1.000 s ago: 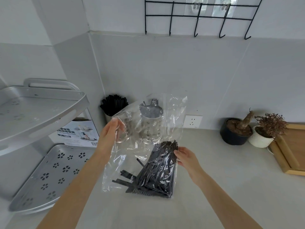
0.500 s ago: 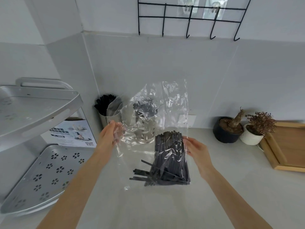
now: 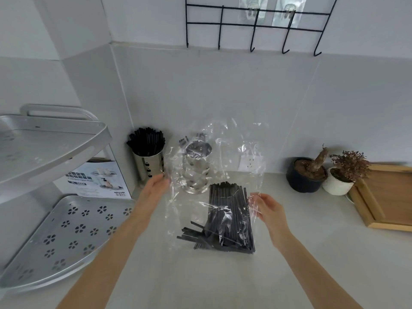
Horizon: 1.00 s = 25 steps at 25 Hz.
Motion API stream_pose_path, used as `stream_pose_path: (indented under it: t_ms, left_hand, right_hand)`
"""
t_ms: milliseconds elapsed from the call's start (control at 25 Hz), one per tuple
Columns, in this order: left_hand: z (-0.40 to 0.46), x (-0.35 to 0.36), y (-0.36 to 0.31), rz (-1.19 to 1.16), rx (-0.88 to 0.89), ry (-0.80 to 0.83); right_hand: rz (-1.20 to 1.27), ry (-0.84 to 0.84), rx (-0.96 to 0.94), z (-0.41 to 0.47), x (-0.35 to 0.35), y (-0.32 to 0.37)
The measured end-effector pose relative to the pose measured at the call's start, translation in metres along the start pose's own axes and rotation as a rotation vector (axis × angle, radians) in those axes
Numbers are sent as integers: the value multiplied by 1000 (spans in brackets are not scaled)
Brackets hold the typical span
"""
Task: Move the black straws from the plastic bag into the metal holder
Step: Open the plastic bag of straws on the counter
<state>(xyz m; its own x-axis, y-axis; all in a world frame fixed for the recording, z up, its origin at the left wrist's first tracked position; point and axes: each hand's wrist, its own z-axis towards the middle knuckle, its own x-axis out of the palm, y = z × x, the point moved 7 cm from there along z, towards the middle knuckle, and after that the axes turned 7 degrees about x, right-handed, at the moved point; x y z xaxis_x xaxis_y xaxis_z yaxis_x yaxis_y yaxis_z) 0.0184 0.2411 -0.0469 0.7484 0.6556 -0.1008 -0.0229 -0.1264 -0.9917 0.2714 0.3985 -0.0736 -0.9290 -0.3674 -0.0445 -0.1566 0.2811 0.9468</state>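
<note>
A clear plastic bag (image 3: 231, 150) hangs upright over the counter, held by both hands. My left hand (image 3: 155, 189) pinches its left edge; my right hand (image 3: 268, 211) grips its right side. A bundle of black straws (image 3: 229, 216) stands in the bag's bottom, with a few lying crosswise at the lower left. Behind the bag, seen through the plastic, stands a perforated metal holder (image 3: 196, 168) with a few dark pieces at its rim. A second metal holder (image 3: 149, 165), left of it in the corner, is full of black straws.
A silver two-tier corner rack (image 3: 66, 230) fills the left side, with a printed box (image 3: 93, 179) behind it. Two potted plants (image 3: 325, 172) and a wooden tray (image 3: 385, 197) sit at the right. A black wire hook rack (image 3: 254, 25) hangs on the wall.
The bag has been raised and turned upright, so the straw bundle now stands nearly vertical. My right hand slid to the bag's right edge. The left holder has come into full view.
</note>
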Motion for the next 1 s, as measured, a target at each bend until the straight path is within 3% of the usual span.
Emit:
stream_pose_path:
  t_ms: [200, 400, 640, 840, 1000]
  left_hand:
    - [-19, 12, 72, 177, -291, 151]
    - [-22, 24, 119, 267, -380, 254]
    - [-11, 21, 112, 522, -203, 222]
    - [-3, 20, 22, 400, -36, 290]
    - [3, 23, -60, 446, 213, 270]
  right_hand:
    - [49, -9, 31, 10, -1, -16]
    - [66, -1, 19, 18, 5, -23]
    - [124, -8, 40, 20, 9, -30]
    - [363, -20, 153, 18, 3, -41]
    - [571, 24, 206, 13, 11, -47]
